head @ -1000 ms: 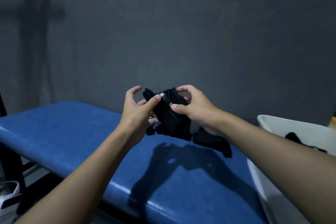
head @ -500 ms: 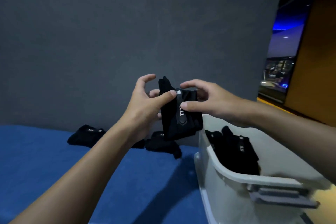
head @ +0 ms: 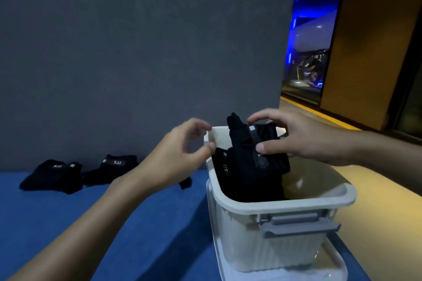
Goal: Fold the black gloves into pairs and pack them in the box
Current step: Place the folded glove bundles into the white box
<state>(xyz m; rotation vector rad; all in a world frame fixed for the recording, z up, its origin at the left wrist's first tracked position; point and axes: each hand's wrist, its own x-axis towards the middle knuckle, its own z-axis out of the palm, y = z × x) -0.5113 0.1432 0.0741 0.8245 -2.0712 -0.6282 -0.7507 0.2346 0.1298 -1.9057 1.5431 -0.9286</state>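
Fingers and thumb of the right hand [head: 303,137] pinch a folded pair of black gloves [head: 253,143], the thumb on the near face and the other fingers curved over the top. That bundle hangs over the open mouth of the pale plastic box [head: 285,206], its lower edge dipping below the rim. Behind and below it, a packed glove bundle [head: 225,171] lies inside against the left wall; from where I stand the two blacks run together, so I can't tell if they touch.

The left hand [head: 180,157] hovers just left of the box's far corner, fingers loosely curled with a gap between thumb and forefinger, holding nothing. Whether a fingertip brushes the rim I cannot tell.

A grey latch [head: 299,226] sits on the box's near side. The box stands at the right end of a blue padded surface [head: 68,223]. Farther left, close to the grey wall [head: 137,52], lie a left glove heap [head: 52,175] and, just beside it, a right glove heap [head: 114,166].
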